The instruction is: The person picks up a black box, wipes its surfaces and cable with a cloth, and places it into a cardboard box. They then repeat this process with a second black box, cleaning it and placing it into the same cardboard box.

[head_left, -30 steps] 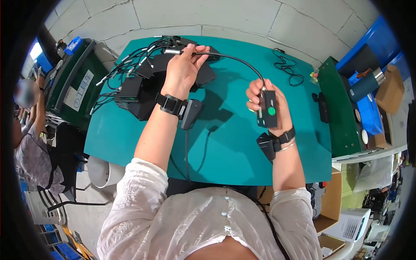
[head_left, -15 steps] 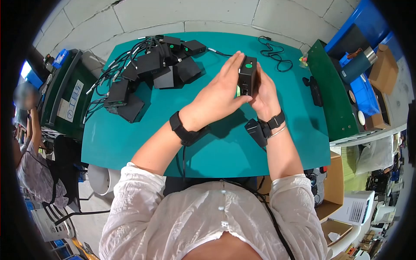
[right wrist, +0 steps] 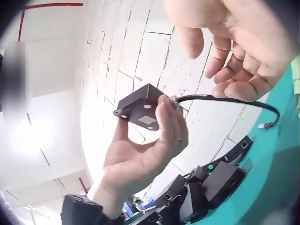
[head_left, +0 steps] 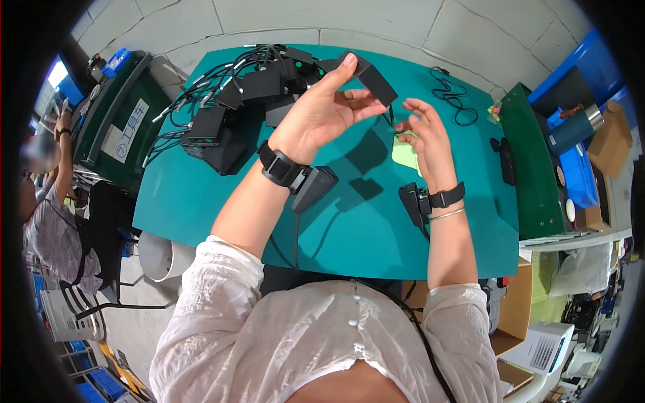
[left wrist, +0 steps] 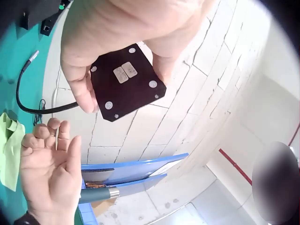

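Box (head_left: 377, 82) is now held by the left hand (head_left: 319, 114) alone, raised and tilted over the teal table (head_left: 363, 232); half a second ago it is recorded between both hands, green dot uppermost. By this change the underside is exposed to the wrist cameras, where pale round spots near the corners and two pale rectangles at the middle are noted. It is judged that the box is being turned for handling or viewing. The left thumb and fingers are spread to the box's width and pressed on opposite edges, which are partly covered. The right hand (head_left: 433, 144) is held just beside, its fingers loosely bent, with nothing seen in its grasp; whether the attached cable (left wrist: 35, 111) is touched by it cannot be told. The cable's plug (right wrist: 266, 125) is left free. A light green cloth (head_left: 404, 156) is seen under the right hand. Near the left hand, space is taken up by piled boxes (head_left: 263, 86) and their leads. A loose cord (head_left: 463, 88) is noted at far right.
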Demonstrator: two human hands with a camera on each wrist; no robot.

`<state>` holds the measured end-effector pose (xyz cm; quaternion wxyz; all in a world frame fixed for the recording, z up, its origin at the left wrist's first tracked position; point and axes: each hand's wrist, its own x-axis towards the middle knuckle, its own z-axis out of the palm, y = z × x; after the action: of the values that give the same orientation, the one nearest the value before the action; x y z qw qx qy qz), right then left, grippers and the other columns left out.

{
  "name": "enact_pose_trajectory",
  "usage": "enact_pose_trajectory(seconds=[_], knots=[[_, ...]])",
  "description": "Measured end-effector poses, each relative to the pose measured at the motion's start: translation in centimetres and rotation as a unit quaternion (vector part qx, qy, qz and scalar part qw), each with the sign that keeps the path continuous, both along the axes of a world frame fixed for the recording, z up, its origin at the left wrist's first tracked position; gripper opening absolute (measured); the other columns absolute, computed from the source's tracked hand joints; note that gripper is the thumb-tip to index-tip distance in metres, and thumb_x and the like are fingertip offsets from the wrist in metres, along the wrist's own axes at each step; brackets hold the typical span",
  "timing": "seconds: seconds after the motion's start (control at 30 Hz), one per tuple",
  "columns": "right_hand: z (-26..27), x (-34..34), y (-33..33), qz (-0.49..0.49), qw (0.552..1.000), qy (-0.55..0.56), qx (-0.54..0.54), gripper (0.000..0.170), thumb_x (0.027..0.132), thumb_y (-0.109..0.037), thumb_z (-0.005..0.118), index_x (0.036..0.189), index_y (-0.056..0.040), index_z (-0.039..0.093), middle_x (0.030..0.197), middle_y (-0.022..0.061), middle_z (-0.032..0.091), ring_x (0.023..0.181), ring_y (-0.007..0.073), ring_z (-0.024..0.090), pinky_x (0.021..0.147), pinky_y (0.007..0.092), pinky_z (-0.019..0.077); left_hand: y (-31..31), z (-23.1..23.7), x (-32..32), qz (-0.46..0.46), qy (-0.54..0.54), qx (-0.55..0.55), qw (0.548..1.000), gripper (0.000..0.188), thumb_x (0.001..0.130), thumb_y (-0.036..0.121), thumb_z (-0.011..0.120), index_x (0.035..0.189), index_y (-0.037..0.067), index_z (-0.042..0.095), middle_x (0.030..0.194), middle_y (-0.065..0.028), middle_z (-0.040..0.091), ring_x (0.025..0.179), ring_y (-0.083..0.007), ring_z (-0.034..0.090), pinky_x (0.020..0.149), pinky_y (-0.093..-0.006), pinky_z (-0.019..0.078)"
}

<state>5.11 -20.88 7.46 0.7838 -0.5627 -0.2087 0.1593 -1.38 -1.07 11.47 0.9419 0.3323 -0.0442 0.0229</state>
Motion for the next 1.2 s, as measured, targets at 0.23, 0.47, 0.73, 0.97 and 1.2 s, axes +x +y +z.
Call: enact_pose_trajectory(seconds=[0.23,0.47,0.73,0.97,1.2], knots=[[-2.1,0.1,0.4,0.007,0.985,-0.107,-0.135,0.042,0.088,-0.005,0.062,0.129,-0.0033,0.053,0.106,0.0046,0.064,0.087,0.0101,0.059,0.077,0.0255,0.0486,-2.6,1.5,-2.0,0.031,-0.037,0.168,0.985,0.059,0.085,0.031,0.072,0.128,0.002,0.046,0.096,-0.0075,0.055,0.084,-0.0146,0.061,0.076,-0.0322,0.0531],[-1.2,-0.7,0.2,-0.006,0.99,-0.135,-0.038,0.027,0.09,0.0,0.056,0.116,-0.0034,0.062,0.098,0.0041,0.066,0.089,0.0097,0.06,0.079,0.0235,0.0478,-4.3,3.4,-3.8,0.017,-0.121,0.34,0.932,0.054,0.081,0.02,0.073,0.13,0.008,0.052,0.108,-0.0065,0.056,0.1,-0.0134,0.058,0.086,-0.0298,0.0502],[-1.2,0.1,0.3,-0.114,0.945,-0.253,-0.171,0.013,0.088,-0.009,0.061,0.096,0.0,0.065,0.087,0.0037,0.064,0.078,0.0138,0.057,0.074,0.0287,0.0465,-1.6,3.4,-2.4,-0.076,-0.065,-0.212,0.972,0.046,0.1,0.031,0.042,0.122,-0.009,0.042,0.129,-0.0243,0.047,0.123,-0.0427,0.045,0.106,-0.0533,0.0404],[-0.5,1.3,-1.5,-0.073,0.984,-0.161,-0.001,0.014,0.091,-0.009,0.061,0.102,0.001,0.064,0.077,-0.0023,0.054,0.069,0.0051,0.047,0.063,0.0188,0.0379,5.1,1.1,0.3,-0.008,-0.026,-0.417,0.908,0.051,0.1,0.03,0.036,0.121,-0.017,0.036,0.126,-0.032,0.041,0.112,-0.0409,0.051,0.097,-0.0424,0.0509],[0.2,0.7,-1.2,0.051,0.981,-0.084,0.166,0.021,0.095,-0.015,0.058,0.106,0.0028,0.063,0.074,-0.0005,0.05,0.062,0.0071,0.039,0.056,0.0207,0.0327,8.2,-1.4,1.1,-0.072,-0.056,-0.276,0.957,0.056,0.097,0.035,0.033,0.125,-0.013,0.041,0.132,-0.0363,0.041,0.101,-0.0373,0.058,0.075,-0.0371,0.0573]])
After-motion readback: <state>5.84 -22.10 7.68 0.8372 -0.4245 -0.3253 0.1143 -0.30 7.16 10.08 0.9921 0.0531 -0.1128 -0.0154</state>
